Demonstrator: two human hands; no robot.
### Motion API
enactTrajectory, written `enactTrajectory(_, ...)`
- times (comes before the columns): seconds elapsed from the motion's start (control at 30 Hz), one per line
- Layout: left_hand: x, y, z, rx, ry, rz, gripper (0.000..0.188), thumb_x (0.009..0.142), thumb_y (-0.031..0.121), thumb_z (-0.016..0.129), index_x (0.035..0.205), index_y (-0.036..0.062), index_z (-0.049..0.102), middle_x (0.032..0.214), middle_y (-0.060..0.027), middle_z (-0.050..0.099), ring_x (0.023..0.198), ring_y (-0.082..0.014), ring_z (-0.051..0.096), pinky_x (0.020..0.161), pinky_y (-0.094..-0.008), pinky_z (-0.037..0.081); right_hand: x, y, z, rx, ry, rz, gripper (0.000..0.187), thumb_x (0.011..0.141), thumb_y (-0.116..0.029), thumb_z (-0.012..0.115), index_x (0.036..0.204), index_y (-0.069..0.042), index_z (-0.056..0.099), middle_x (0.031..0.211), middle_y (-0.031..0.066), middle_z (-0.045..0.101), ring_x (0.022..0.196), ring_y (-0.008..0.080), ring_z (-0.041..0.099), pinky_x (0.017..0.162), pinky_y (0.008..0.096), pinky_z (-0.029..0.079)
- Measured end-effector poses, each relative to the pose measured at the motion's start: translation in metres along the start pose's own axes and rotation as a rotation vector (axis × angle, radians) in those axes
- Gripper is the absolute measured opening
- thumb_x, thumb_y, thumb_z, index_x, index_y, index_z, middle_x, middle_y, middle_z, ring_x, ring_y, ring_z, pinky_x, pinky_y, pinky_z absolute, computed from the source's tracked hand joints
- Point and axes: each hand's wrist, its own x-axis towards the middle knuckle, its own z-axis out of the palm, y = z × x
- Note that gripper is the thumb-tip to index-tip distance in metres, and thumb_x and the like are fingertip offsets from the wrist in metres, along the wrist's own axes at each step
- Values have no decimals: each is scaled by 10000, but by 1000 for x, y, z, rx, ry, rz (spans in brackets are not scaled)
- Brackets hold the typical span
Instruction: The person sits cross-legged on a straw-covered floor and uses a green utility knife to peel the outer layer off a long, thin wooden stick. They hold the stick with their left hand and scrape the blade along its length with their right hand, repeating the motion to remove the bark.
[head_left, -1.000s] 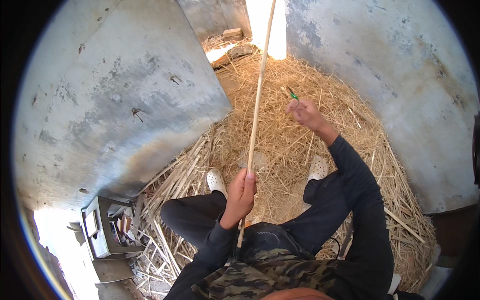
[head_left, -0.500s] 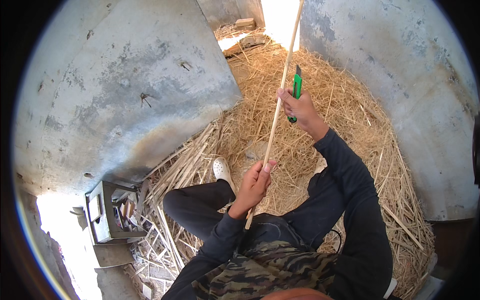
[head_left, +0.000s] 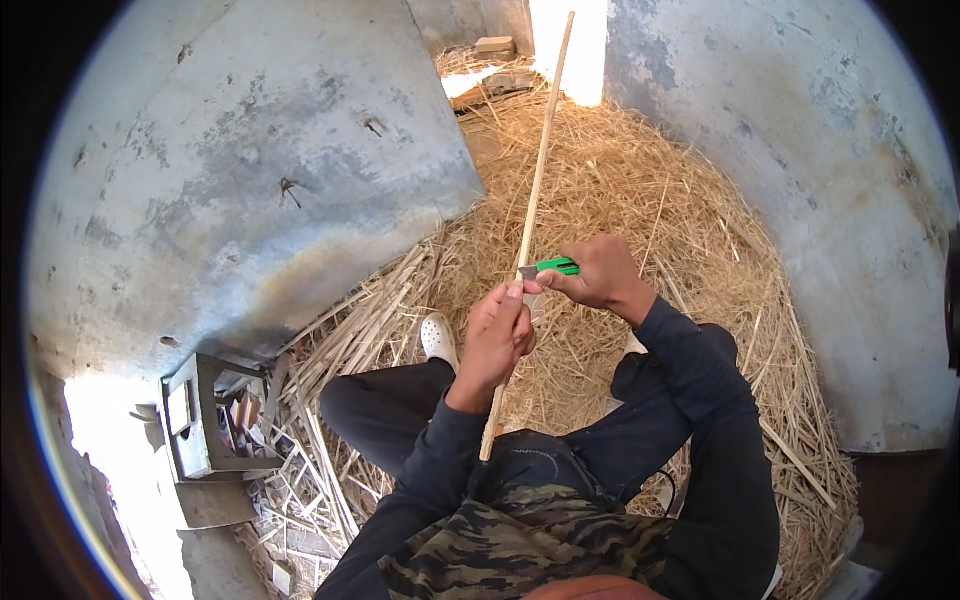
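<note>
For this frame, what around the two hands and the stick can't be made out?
Head view only:
- Green-handled knife: its handle is mostly buried in the right hand; the blade is too small to make out where it meets the long thin stick.
- Stick's middle: covered by the left hand.
- Contents of the grey box: too small.

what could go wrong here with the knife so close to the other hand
The green-handled knife in the right hand meets the long stick right beside the left hand; a slip could cut the thumb. The stick's far end is unsupported, so it may flex or twist under the blade.
</note>
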Motion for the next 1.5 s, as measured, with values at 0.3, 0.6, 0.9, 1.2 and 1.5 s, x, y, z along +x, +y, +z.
enactTrajectory(0.3, -11, -2, -3, 53, -50, -30, 252, 1034, 262, 399, 1023, 31, 498, 514, 65, 318, 396, -40, 248, 397, -222, 226, 4, 3, 1, -106, 109, -54, 730, 786, -796, 447, 505, -124, 501, 413, 61, 435, 362, 221, 486, 376, 365, 353)
enactTrajectory(0.6, -36, -7, 3, 185, -46, -67, 234, 1030, 247, 420, 1014, 34, 515, 530, 81, 336, 422, -16, 263, 404, -205, 228, 22, 57, -2, -114, 95, 187, 755, 820, -799, 383, 498, -131, 524, 394, -4, 383, 330, 146, 373, 343, 315, 268)
enactTrajectory(0.9, -35, 0, 2, 256, -43, -12, 228, 1027, 243, 415, 1027, 28, 490, 541, 91, 306, 425, -11, 243, 413, -209, 210, 12, 23, 5, 38, 86, 132, 736, 800, -784, 442, 517, -109, 524, 420, 65, 438, 383, 255, 487, 392, 377, 360)
enactTrajectory(1.2, -47, -5, 0, 185, -59, -66, 217, 1029, 247, 422, 1032, 42, 491, 533, 85, 321, 424, -14, 254, 413, -204, 215, 21, 54, 8, -148, 197, 43, 741, 784, -808, 434, 493, -131, 505, 400, 39, 437, 346, 192, 469, 357, 354, 350)
enactTrajectory(1.5, -76, -3, 2, 306, -95, -140, 216, 1027, 238, 422, 1048, 37, 501, 539, 90, 317, 441, -7, 249, 428, -198, 199, 36, 109, -15, -289, 229, 249, 774, 799, -832, 360, 477, -139, 485, 391, -12, 360, 336, 133, 374, 348, 326, 290)
